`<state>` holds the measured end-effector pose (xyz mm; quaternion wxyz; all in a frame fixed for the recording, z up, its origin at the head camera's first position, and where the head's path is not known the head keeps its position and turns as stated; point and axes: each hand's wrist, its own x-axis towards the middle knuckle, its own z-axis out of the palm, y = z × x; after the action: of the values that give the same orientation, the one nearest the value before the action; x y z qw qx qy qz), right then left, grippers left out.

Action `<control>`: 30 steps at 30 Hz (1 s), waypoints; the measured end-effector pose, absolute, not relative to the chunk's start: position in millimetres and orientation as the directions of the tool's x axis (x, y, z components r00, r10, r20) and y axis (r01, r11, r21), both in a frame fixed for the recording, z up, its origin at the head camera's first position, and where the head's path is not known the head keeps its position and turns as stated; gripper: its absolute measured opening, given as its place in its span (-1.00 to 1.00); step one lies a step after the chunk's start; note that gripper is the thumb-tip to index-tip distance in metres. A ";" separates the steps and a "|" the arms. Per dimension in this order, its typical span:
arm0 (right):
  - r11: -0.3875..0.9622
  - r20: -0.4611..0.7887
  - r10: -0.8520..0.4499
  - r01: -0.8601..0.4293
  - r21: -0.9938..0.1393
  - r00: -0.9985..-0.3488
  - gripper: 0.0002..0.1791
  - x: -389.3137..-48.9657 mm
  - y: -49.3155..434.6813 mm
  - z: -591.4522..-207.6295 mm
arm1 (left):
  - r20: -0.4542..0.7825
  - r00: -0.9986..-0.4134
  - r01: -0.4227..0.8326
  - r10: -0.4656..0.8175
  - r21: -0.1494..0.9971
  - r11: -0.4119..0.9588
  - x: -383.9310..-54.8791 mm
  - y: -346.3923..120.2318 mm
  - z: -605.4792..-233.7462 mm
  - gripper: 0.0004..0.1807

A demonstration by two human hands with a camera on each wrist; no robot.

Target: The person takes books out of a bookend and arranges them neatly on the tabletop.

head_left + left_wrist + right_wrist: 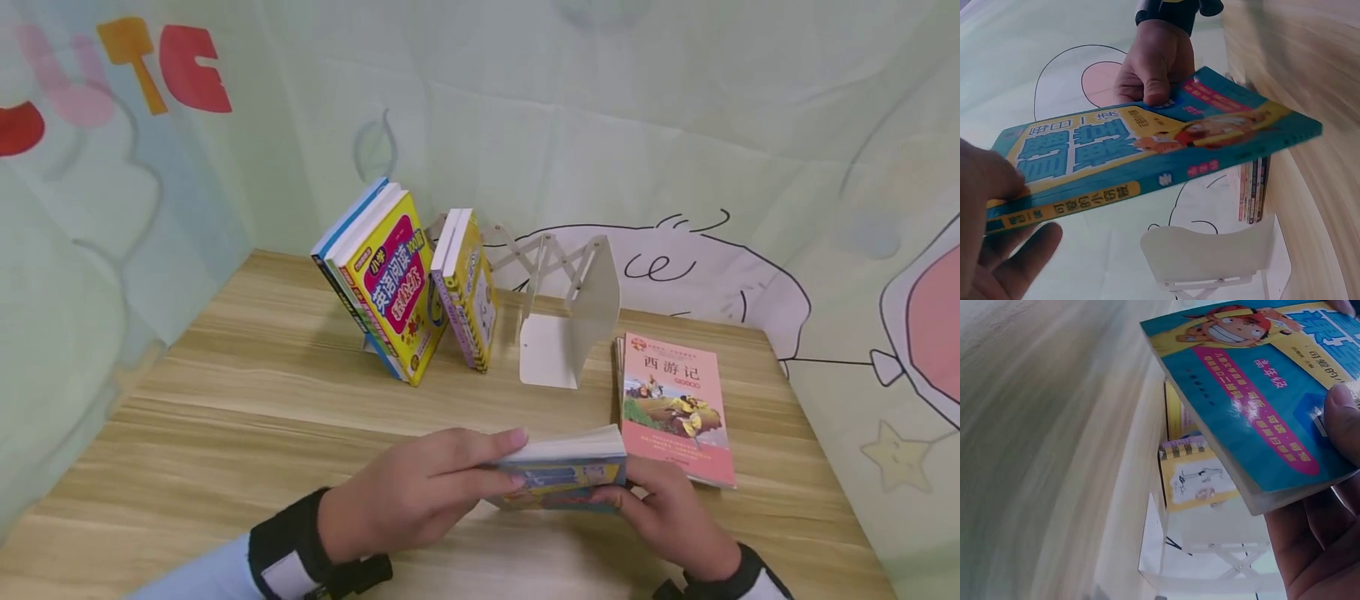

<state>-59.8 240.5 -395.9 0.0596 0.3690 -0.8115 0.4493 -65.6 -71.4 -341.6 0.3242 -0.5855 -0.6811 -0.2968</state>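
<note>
Both hands hold one blue-and-yellow paperback book [562, 483] above the front of the table. My left hand [420, 487] pinches its left end between thumb and fingers. On the other end, my right hand [671, 508] grips with the thumb on the cover. A grinning cartoon child in a red cap decorates the teal cover [1229, 381] in the right wrist view. In the left wrist view the spine [1147, 187] faces the camera, and the right hand [1157, 65] holds the far long edge. The pages look closed together.
A cream expanding bookend rack [551, 350] stands at the back of the wooden table [247, 433]. Thick yellow-covered books [397, 292] lean at its left, beside two thinner upright books [468, 292]. Right of it lies a stack of pink-covered books [675, 408]. A printed cloth backdrop [487, 125] hangs behind.
</note>
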 end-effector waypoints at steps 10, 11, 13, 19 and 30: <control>0.388 0.300 -0.413 -0.465 -0.796 -0.860 -0.64 -64.7 264.9 -386.1 | 0.629 -0.460 0.883 0.627 0.247 0.399 -68.4 -80.4 -353.9 -0.49; 0.396 0.306 -0.387 -0.456 -0.797 -0.870 -0.64 -65.8 267.3 -385.1 | 0.616 -0.480 0.873 0.625 0.262 0.411 -69.5 -81.4 -354.9 -0.48; 0.425 0.304 -0.320 -0.423 -0.800 -0.897 -0.66 -67.4 272.1 -382.5 | 0.591 -0.511 0.857 0.624 0.298 0.420 -71.0 -83.0 -356.3 -0.47; 0.541 0.218 -0.029 -0.199 -0.817 -0.976 -0.60 -74.4 292.4 -375.7 | 0.568 -0.531 0.847 0.629 0.323 0.423 -74.0 -84.4 -361.6 -0.51; 0.305 0.006 0.301 0.090 -0.948 -0.954 -0.37 -92.9 339.4 -381.8 | 0.559 -0.540 0.840 0.630 0.313 0.443 -74.7 -84.2 -366.8 -0.57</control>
<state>-92.9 339.4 -381.8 0.0912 -0.1219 -0.8026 0.5768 -74.7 -84.2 -366.8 0.1837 -0.4433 -0.8292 -0.2866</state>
